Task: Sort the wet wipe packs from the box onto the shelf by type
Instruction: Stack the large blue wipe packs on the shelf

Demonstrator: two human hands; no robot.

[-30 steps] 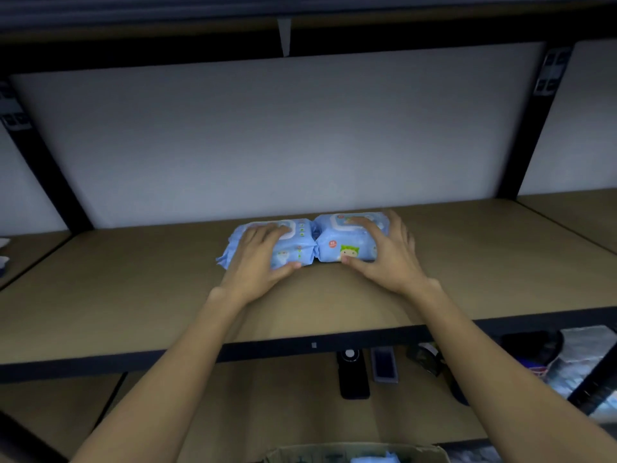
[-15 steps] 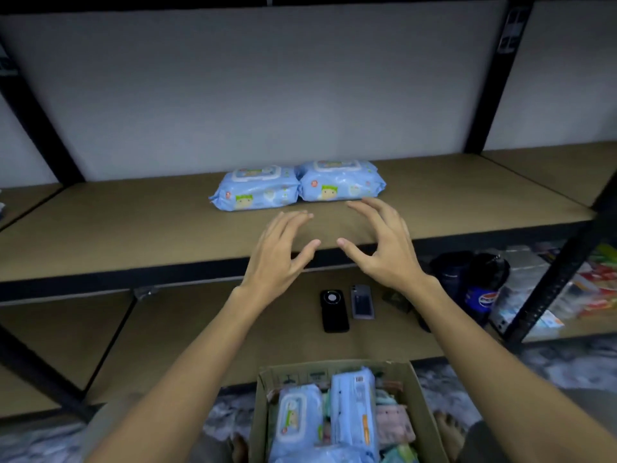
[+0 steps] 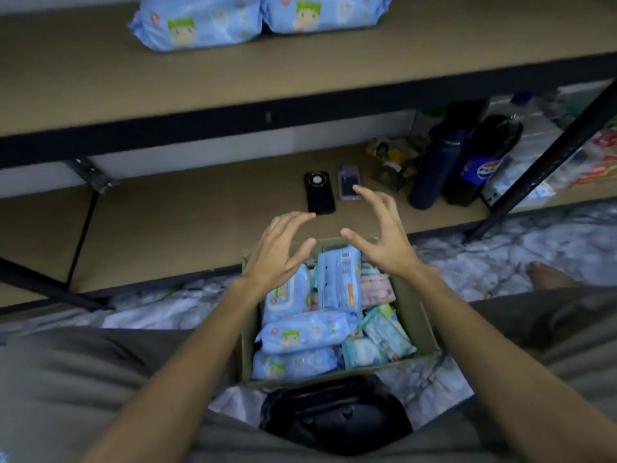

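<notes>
A cardboard box (image 3: 415, 315) on the floor between my knees holds several wet wipe packs: blue ones (image 3: 305, 330) at the left and middle, a pink one (image 3: 377, 290) and pale green ones (image 3: 384, 332) at the right. My left hand (image 3: 278, 252) and my right hand (image 3: 384, 235) hover just above the box's far end, fingers spread, holding nothing. Two blue packs lie side by side on the upper shelf board (image 3: 300, 68): one (image 3: 197, 23) at the left, the other (image 3: 320, 13) touching it on the right.
On the lower shelf board lie a black phone (image 3: 319, 192) and a smaller grey device (image 3: 349, 182); to the right stand a dark bottle (image 3: 434, 172) and a Pepsi bottle (image 3: 477, 168). A black shelf post (image 3: 547, 158) slants at the right. A black object (image 3: 334, 416) sits in my lap.
Both hands let go of the two blue packs on the shelf and drew back and down over the box. My view dropped from the shelf to the box.
</notes>
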